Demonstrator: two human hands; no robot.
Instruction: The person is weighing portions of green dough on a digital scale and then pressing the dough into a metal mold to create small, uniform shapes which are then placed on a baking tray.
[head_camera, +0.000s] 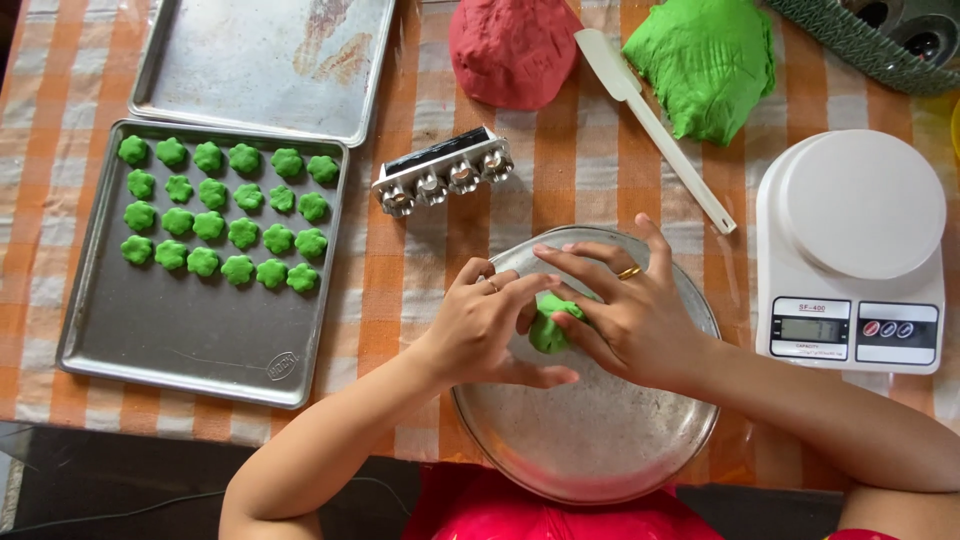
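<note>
Both of my hands meet over a round metal pan at the table's near edge. My left hand and my right hand hold a small lump of green dough between their fingers, partly hidden by them. A ring shows on each hand. To the left, a metal baking tray carries several small flower-shaped green dough pieces set in rows on its far half.
An empty second tray lies beyond the first. A metal multi-hole mould sits mid-table. A red dough mound, a white spatula and a large green dough mass are at the back. A white kitchen scale stands right.
</note>
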